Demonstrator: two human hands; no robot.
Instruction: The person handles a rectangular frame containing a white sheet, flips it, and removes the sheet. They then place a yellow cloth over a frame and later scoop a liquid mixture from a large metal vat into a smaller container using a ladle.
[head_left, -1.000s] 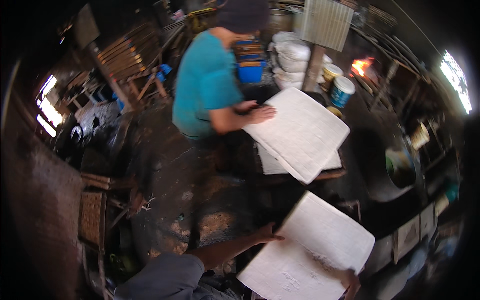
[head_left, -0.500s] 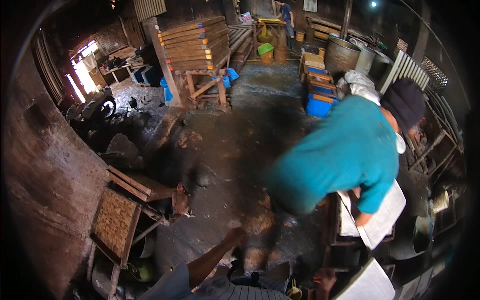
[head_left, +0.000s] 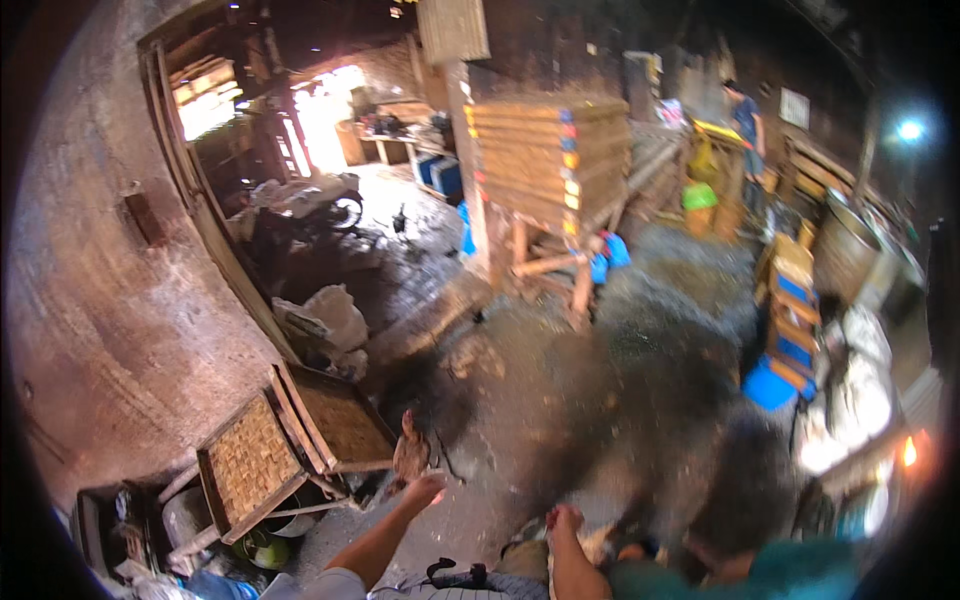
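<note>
1. while the left hand (head_left: 425, 492) is held out above the floor (head_left: 570, 430), it looks loosely open, with nothing seen in it; blur hides how far the fingers spread.
2. from that hand, the near woven panel (head_left: 348, 425) lies to the left and a little farther ahead, with a gap between them.
3. its wooden frame is tilted; which side is longer cannot be told at this slant, but one pair of edges runs ahead and leftward, away from the hand.
4. the far woven panel (head_left: 255, 465), also tilted, sits farther left of the same hand, just beside the first.
5. just ahead of the left hand is a hen (head_left: 411, 455), lower down and seemingly apart from the fingers.
6. the right hand (head_left: 565, 520) is the farther one from both panels; its fingers look curled, but whether they hold anything cannot be told.
7. to the right of that hand, a co-worker's teal sleeve (head_left: 800, 570) shows along the lower edge.
</note>
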